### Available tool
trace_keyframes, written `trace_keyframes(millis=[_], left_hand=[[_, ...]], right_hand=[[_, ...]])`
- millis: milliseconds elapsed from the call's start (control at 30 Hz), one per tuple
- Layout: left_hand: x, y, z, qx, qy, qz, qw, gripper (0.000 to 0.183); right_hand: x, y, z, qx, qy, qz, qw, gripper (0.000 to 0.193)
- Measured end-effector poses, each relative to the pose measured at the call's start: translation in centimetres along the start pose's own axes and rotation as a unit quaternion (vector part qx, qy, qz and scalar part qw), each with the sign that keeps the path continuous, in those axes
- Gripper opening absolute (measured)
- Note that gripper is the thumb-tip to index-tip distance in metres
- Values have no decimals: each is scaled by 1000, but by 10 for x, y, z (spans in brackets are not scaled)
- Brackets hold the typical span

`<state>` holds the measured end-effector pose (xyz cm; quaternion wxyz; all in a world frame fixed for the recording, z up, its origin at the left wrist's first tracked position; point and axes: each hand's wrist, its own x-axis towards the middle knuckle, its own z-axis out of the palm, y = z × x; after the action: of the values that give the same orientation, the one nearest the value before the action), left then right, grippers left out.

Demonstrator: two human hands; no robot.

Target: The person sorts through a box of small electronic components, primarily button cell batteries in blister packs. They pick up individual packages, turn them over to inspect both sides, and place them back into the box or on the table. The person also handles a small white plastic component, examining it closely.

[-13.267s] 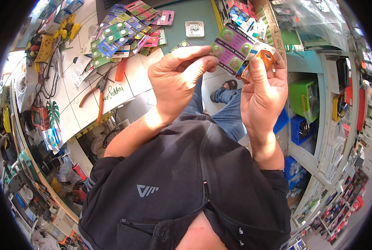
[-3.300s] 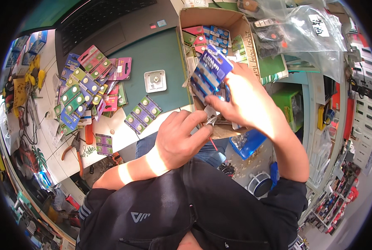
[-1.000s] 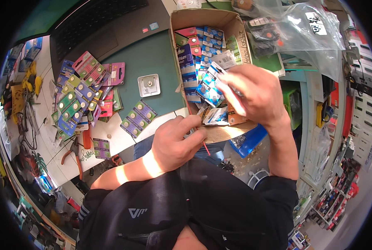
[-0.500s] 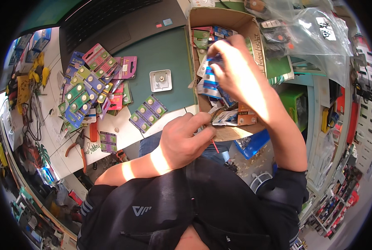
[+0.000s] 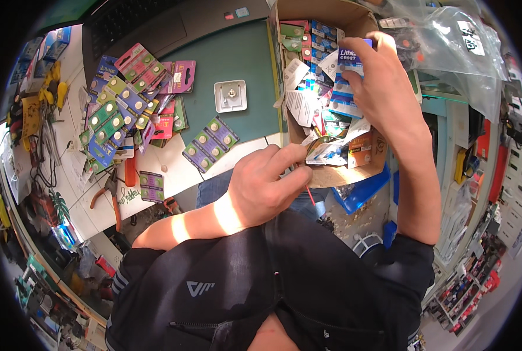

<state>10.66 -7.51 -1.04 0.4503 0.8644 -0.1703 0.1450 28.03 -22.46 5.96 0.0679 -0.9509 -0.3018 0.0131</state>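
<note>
The right hand (image 5: 383, 88) is down in the cardboard box (image 5: 354, 172), fingers closed round a stack of blue battery cards (image 5: 347, 82) near the box's far end; the left hand (image 5: 261, 187) sits at the box's near edge, loosely curled, pinching a thin red stick (image 5: 309, 194); more battery cards (image 5: 132, 111) lie spread over the green mat (image 5: 243, 52).

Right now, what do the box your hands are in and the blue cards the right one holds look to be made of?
The box looks like plain brown cardboard: matte, raw tan edges and flaps. The blue cards in the right hand seem glossy printed card, probably with clear plastic blisters; the glare leaves that open. The left hand rests at the box's front edge.
</note>
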Motion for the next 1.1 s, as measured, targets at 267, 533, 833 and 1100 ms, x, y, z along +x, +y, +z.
trace_keyframes(millis=[267,533,833,1100], left_hand=[[0,1,0,7,-6,2,1000,34],[0,2,-2,2,-6,-10,1000,34],[4,4,-2,-9,1,-4,1000,28],[2,4,-3,-16,2,-3,1000,34]], right_hand=[[6,-23,30,-2,21,-165,986,35],[0,-6,18,116,14,-150,982,19],[-33,13,-7,-22,331,-382,863,29],[-36,13,-10,-26,339,-343,875,24]])
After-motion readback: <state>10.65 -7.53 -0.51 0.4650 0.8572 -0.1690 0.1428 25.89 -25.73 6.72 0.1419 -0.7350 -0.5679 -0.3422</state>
